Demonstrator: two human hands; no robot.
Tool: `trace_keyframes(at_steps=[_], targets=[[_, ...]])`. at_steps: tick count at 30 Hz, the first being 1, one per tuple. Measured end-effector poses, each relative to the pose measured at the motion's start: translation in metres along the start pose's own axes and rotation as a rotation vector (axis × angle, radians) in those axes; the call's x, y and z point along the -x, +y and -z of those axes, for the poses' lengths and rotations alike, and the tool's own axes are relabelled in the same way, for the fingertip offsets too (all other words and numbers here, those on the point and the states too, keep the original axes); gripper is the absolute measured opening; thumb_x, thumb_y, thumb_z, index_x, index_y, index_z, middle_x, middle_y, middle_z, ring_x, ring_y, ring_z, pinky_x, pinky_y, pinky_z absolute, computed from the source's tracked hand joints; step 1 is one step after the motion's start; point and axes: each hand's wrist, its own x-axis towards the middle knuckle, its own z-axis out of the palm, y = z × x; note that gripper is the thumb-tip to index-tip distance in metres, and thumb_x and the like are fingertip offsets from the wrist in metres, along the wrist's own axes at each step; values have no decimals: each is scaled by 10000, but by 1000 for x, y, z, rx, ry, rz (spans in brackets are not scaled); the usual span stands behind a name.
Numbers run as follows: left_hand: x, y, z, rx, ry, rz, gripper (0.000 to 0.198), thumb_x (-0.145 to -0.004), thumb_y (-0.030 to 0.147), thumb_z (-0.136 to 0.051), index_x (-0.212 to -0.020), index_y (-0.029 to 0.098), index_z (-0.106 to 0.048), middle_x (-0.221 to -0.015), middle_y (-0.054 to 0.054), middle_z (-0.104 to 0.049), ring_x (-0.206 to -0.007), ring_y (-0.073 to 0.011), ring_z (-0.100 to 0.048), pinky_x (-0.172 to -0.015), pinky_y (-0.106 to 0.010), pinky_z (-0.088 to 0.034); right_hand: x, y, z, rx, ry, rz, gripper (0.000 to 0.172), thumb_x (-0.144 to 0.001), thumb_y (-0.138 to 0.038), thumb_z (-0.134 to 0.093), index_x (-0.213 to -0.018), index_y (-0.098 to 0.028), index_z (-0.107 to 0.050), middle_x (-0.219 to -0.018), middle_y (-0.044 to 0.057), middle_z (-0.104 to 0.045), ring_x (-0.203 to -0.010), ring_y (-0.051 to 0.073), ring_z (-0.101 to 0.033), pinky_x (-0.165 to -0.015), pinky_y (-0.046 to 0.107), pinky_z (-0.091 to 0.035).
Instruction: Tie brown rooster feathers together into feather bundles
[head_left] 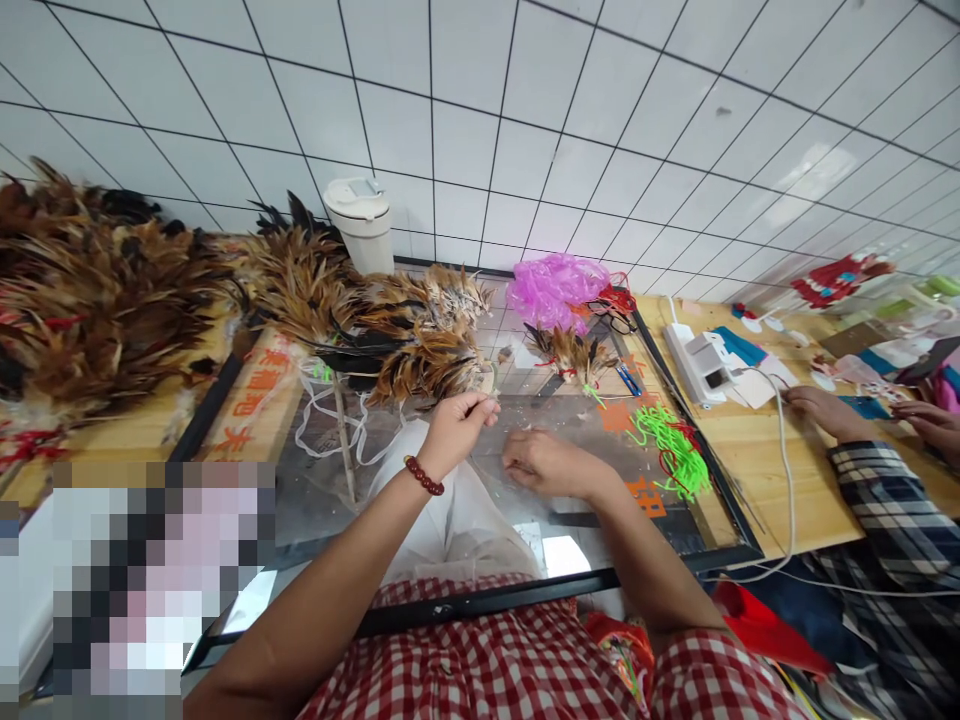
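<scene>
My left hand (461, 425), with a beaded bracelet (424, 476) at the wrist, is closed in a pinch over the glass tabletop (480, 490). What its fingertips hold, if anything, is too small to name. Just beyond it lies a bundle of brown feathers (427, 365), its pale quill ends towards the hand. My right hand (546, 462) hovers or rests a little to the right, fingers curled in; whatever they hold is hidden. Past both hands sits a smaller feather bunch (570, 352) with red and green ties.
Feather heaps (97, 300) fill the left side. A white lidded cup (364, 225), a pink plastic bag (559, 285), a blue cutter (628, 379), green cords (675, 450) and a power strip (697, 360) stand around. At right are a co-worker's hands (825, 412).
</scene>
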Motion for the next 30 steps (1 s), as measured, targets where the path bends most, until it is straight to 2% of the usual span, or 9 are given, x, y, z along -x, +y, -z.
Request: trace_keyframes(at_steps=[4, 8, 11, 15, 18, 21, 25, 28, 30], targets=[[2, -5, -3, -146, -50, -76, 244, -825, 314, -515, -701, 155, -652, -746, -39, -691, -737, -152, -619, -730, -264, -452, 4, 1, 6, -33, 47, -108, 117, -838, -167, -526, -907, -154, -619, -764, 27, -634, -666, 123, -528, -641, 240, -345], [3, -5, -3, -201, -39, -103, 248, -832, 305, -499, -710, 157, -656, -750, -36, -694, -739, -151, -618, -721, -259, -448, 6, 0, 4, -108, -33, -21, 138, -730, -254, -685, -838, -171, -659, -826, 23, -651, -708, 124, -554, -638, 227, -353], [3, -4, -2, -226, -47, -103, 251, -832, 300, -491, -704, 155, -652, -736, -33, -687, -715, -147, -605, -703, -258, -442, 3, -1, -2, -60, -88, 2, 60, -718, -168, -637, -767, -174, -670, -782, 18, -651, -699, 127, -555, -639, 234, -353], [3, -5, -4, -189, -95, -85, 248, -828, 289, -487, -696, 151, -646, -734, -35, -682, -721, -148, -607, -715, -257, -449, 1, -1, -6, 11, -96, 16, 58, -681, -127, -604, -702, -171, -634, -751, 17, -646, -672, 126, -534, -631, 238, -341], [3, -7, -6, -136, -146, -61, 248, -832, 288, -485, -711, 149, -651, -740, -34, -685, -732, -147, -613, -716, -251, -454, 2, 0, -3, 33, -11, -51, 83, -718, -127, -570, -774, -170, -613, -724, 13, -633, -631, 116, -512, -599, 230, -315], [4, -9, -7, -197, -168, -81, 249, -832, 281, -485, -681, 149, -634, -671, -14, -648, -669, -131, -571, -659, -235, -431, 2, 1, 2, 37, 141, -133, 114, -783, -120, -517, -842, -172, -599, -704, 8, -616, -617, 111, -505, -599, 221, -311], [6, -11, -8, -244, -173, -105, 260, -834, 279, -475, -662, 151, -622, -618, -4, -611, -615, -121, -529, -606, -227, -406, 0, 3, 5, -27, 368, -121, 96, -816, -133, -521, -839, -180, -602, -763, 17, -638, -697, 118, -553, -675, 220, -364], [7, -9, -9, -172, -203, -45, 257, -830, 295, -485, -680, 151, -636, -648, -21, -646, -617, -129, -559, -618, -237, -427, -1, 5, 5, -86, 535, -123, 88, -829, -166, -525, -844, -184, -609, -760, 19, -655, -701, 124, -571, -715, 241, -397], [7, -5, -10, -101, -218, 21, 252, -822, 315, -501, -689, 149, -638, -638, -24, -650, -583, -125, -562, -603, -240, -433, -1, 5, 4, -124, 597, -135, 87, -821, -172, -529, -847, -187, -611, -745, 17, -656, -695, 129, -574, -728, 255, -413]])
